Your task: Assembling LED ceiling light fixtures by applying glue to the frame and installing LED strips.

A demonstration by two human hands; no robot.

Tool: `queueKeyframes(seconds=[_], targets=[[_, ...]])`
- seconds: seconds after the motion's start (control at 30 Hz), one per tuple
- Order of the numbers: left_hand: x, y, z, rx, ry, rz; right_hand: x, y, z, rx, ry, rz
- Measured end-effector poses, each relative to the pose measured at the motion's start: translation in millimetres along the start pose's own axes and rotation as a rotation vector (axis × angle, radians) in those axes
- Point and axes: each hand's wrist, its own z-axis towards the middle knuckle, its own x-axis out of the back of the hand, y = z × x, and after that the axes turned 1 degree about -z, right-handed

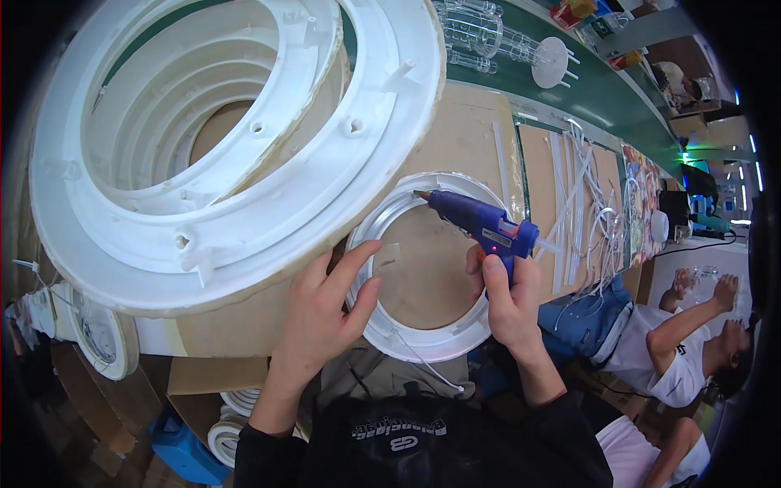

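Your right hand [512, 307] grips a blue glue gun [474, 216] above the white ring [455, 342]; your left hand [324, 307], half-open, overlaps its rim, grip unclear.

Wears a black top [488, 455] with a matte, plain-woven look. Has a left sleeve [264, 455] and a right sleeve [561, 431] in the same black, both ending on the forearm; cannot tell whether short or pushed up. Carries pale grey lettering [399, 429] across the chest, upside down in this view, and a small pale monogram [404, 443] just below. Leaves left hand [321, 301] and right hand [511, 301] bare.
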Motion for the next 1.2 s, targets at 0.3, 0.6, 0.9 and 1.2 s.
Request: queueKeyframes(seconds=[0.3,0.6,0.9,1.2], targets=[[-1.7,-3.2,-0.5,-0.003,0.0,0.008,1.7,12.5,-0.7,0.06,0.004,-0.059],[-0.9,-4.0,-1.5,-0.002,0.003,0.022,0.7,13.9,-2.2,0.022,-0.001,-0.063],[-0.1,-2.7,-1.5,0.0,-0.004,0.012,1.4,13.0,-2.3,0.016,0.025,-0.049],[-1.6,-4.6,-2.9,-0.011,0.008,0.021,-0.6,11.7,-2.8,0.021,0.033,-0.053]])
